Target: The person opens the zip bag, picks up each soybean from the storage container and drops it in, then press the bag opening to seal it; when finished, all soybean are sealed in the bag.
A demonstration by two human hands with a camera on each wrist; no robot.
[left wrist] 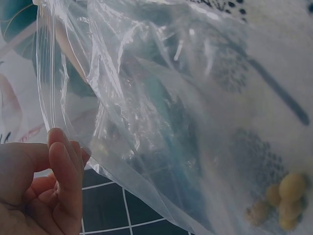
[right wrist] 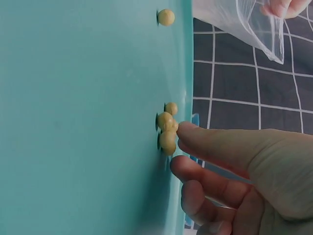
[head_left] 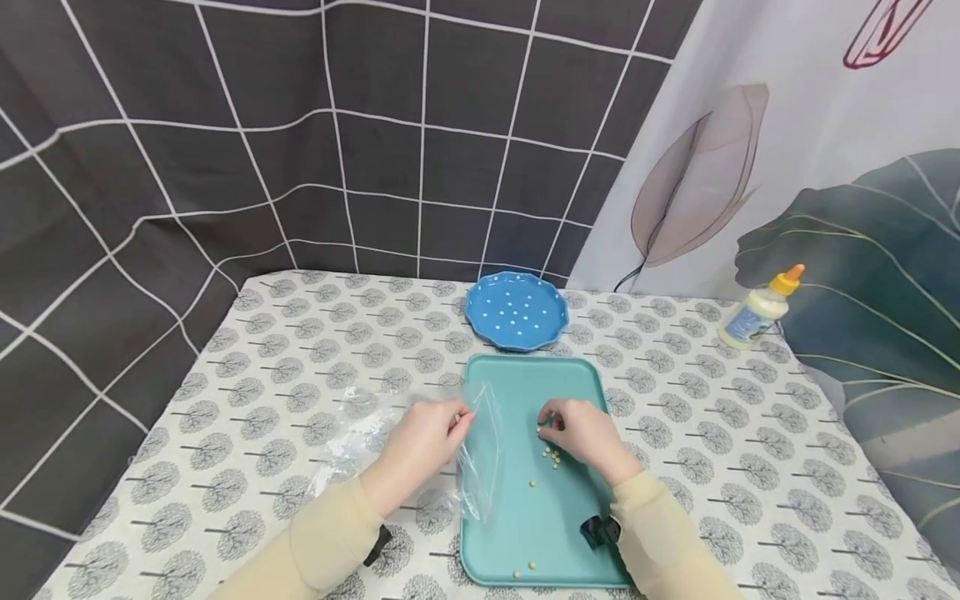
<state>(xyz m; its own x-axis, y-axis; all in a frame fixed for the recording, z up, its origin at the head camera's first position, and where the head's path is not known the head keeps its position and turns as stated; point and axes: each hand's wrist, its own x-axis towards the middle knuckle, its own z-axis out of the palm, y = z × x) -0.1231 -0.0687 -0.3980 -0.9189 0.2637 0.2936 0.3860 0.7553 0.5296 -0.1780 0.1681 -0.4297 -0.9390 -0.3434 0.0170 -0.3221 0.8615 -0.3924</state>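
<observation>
Two hands are at work: a clear plastic bag point(head_left: 420, 442) is pinched at its rim by the left hand point(head_left: 422, 443), while small yellow beans point(head_left: 553, 455) on the teal tray point(head_left: 525, 383) are touched by the curled fingertips of the right hand point(head_left: 581, 429). Beyond, a blue plate point(head_left: 516, 310) sits on the tabletop point(head_left: 262, 400).

Bright, even light with soft faint shadows; the head view bends at its edges, and the clear bag point(left wrist: 161, 112) shows close, blurred and glary.
</observation>
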